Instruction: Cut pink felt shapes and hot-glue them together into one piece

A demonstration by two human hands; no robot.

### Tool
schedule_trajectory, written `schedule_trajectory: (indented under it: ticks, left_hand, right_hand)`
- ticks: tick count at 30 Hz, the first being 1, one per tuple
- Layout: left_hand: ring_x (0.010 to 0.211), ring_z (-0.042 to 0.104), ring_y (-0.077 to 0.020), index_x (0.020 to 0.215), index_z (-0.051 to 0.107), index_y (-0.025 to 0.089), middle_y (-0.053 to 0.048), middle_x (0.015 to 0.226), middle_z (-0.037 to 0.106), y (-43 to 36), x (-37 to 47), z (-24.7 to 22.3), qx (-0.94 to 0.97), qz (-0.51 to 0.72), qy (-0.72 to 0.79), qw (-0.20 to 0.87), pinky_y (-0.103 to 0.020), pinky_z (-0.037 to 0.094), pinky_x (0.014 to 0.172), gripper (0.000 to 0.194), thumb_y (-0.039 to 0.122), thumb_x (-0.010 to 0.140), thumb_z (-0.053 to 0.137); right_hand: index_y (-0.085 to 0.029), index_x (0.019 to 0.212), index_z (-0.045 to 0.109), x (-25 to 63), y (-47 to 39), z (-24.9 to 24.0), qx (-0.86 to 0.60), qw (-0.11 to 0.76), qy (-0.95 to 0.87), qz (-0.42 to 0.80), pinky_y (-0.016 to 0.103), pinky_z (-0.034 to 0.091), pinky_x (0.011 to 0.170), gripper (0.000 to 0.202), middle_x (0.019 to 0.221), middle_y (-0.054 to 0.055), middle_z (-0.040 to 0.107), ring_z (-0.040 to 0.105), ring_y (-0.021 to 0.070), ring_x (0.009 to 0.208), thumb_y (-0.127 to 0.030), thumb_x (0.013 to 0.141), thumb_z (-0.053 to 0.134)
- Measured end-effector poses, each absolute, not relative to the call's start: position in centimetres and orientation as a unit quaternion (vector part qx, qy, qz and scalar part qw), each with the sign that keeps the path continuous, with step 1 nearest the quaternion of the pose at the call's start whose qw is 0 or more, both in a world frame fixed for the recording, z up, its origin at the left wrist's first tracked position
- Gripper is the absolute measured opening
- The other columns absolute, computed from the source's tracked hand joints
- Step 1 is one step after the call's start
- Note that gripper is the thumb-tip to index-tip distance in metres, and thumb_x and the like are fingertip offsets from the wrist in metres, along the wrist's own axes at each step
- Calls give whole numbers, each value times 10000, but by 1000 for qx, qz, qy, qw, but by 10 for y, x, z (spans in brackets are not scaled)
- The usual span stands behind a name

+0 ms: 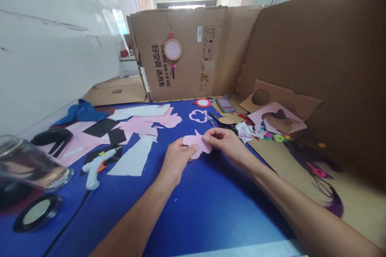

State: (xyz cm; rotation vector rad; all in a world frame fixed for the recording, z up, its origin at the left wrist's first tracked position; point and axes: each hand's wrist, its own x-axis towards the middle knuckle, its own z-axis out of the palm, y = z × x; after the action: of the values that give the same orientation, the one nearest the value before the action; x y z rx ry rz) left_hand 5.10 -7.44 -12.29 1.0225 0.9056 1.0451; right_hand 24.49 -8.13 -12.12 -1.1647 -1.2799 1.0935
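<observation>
A pink felt cutout with rounded lobes is held up over the blue table. My left hand grips its left side, thumb on top. At its upper right edge, my right hand pinches the felt between thumb and fingers. Beyond my hands lies a pink flower-shaped outline with an open middle. Near it are a red-rimmed round piece and a tan oval piece.
Left are a white glue gun with its cord, felt scraps, a glass jar and a black round lid. Cardboard walls stand behind and right. Purple tassels and cut cardboard lie right.
</observation>
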Motion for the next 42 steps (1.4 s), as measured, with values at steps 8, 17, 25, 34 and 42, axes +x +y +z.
schedule_trajectory:
  ticks: [8, 17, 25, 34, 42]
  left_hand:
    - [667, 705, -182, 888, 796, 143, -64, 780, 755, -68, 42, -121, 456, 433, 443, 639, -312, 609, 642, 354, 366, 667, 959]
    - [706, 711, -184, 877, 754, 153, -57, 814, 747, -69, 44, -125, 402, 452, 431, 670, -318, 600, 675, 404, 375, 617, 969]
    - [732, 691, -179, 828, 736, 168, -49, 841, 733, -69, 43, -127, 409, 437, 422, 681, -310, 576, 681, 414, 424, 611, 978]
    - [1123, 724, -257, 1140, 748, 200, -121, 1225, 758, -69, 45, -129, 582, 530, 473, 394, -419, 565, 1044, 300, 232, 848, 811]
    - [1589, 471, -395, 1550, 582, 219, -193, 1696, 514, -85, 53, -151, 813, 396, 391, 170, -615, 390, 1309, 745, 65, 840, 749]
  right_hand:
    - [-206, 819, 737, 245, -86, -116, -489, 460, -569, 475, 324, 431, 686, 407, 718, -5, 666, 556, 161, 679, -593, 800, 865]
    - [-200, 848, 701, 242, -83, -129, -484, 449, -546, 516, 295, 403, 666, 471, 743, -17, 678, 550, 136, 671, -584, 718, 940]
    - [-203, 804, 713, 240, -84, -129, -484, 418, -542, 545, 288, 406, 659, 443, 685, -41, 631, 524, 124, 641, -553, 679, 953]
    - [-211, 797, 714, 243, -82, -127, -529, 488, -509, 472, 289, 417, 602, 396, 704, -8, 663, 528, 137, 628, -536, 709, 921]
    - [-210, 827, 697, 237, -83, -134, -514, 521, -427, 532, 284, 512, 641, 456, 744, -15, 670, 591, 140, 672, -503, 639, 993]
